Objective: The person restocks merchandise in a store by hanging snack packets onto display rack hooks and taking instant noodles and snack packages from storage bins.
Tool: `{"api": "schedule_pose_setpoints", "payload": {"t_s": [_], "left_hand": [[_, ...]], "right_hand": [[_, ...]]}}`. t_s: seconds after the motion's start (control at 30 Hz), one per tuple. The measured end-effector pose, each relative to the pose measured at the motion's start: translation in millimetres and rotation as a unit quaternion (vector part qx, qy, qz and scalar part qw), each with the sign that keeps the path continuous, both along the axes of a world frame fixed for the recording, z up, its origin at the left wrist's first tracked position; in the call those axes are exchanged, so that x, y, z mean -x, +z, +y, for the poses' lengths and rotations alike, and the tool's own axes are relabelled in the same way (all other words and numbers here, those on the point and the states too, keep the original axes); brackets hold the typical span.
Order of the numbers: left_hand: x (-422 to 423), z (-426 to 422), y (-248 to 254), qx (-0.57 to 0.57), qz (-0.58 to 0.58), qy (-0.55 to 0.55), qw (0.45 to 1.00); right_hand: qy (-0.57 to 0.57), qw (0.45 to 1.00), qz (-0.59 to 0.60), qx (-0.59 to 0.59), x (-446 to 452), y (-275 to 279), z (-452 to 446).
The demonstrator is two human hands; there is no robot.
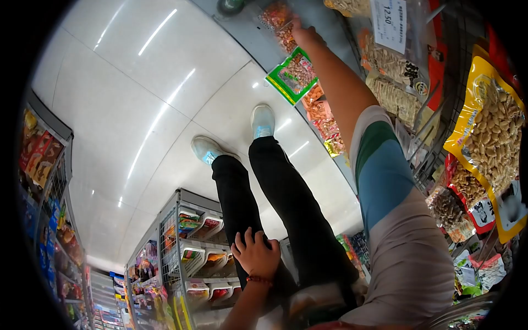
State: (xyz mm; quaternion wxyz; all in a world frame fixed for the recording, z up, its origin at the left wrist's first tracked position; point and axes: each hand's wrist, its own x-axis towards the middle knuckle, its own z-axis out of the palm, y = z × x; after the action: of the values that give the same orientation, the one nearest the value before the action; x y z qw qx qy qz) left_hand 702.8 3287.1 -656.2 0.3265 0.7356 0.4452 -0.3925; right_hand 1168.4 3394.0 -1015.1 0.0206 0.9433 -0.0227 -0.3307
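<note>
Left hand (257, 256) rests spread on the black trousers (286, 203), probably for balance, while right hand (309, 37) touches a clear snack packet (278, 22), whether pinching I cannot tell, at the row's far end on the grey shelf (246, 37), perhaps for steadying it.

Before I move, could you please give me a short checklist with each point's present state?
1. Right hand at the blurred snack packet: ok.
2. Secure grip on that packet: cannot tell; blur and angle hide the fingers.
3. Left hand free of goods: ok, resting on the black trousers.
4. Both shoes on the tiled floor: ok.
5. Green-edged packet well inside the shelf edge: not ok, it reaches the edge.
</note>
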Motion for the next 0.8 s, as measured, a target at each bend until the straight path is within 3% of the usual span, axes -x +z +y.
{"api": "schedule_pose_setpoints", "payload": {"t_s": [0.1,0.13,0.27,0.33,0.8], "left_hand": [[-3,-1,2,0.005,0.006,-0.006,1.0],[-3,-1,1,0.006,0.008,-0.007,1.0],[2,-2,1,0.003,-0.002,-0.011,1.0],[4,-3,1,0.004,-0.001,-0.013,1.0],[12,-13,-2,0.0,-0.01,-0.032,0.999]], "right_hand": [[0.04,0.997,-0.061,-0.018,8,31,-27],[0.086,0.988,-0.129,0.026,10,30,-39],[0.168,0.953,-0.253,-0.014,28,32,-105],[0.158,0.978,-0.093,0.098,32,43,-122],[0.169,0.981,-0.038,0.083,30,24,-129]]}}
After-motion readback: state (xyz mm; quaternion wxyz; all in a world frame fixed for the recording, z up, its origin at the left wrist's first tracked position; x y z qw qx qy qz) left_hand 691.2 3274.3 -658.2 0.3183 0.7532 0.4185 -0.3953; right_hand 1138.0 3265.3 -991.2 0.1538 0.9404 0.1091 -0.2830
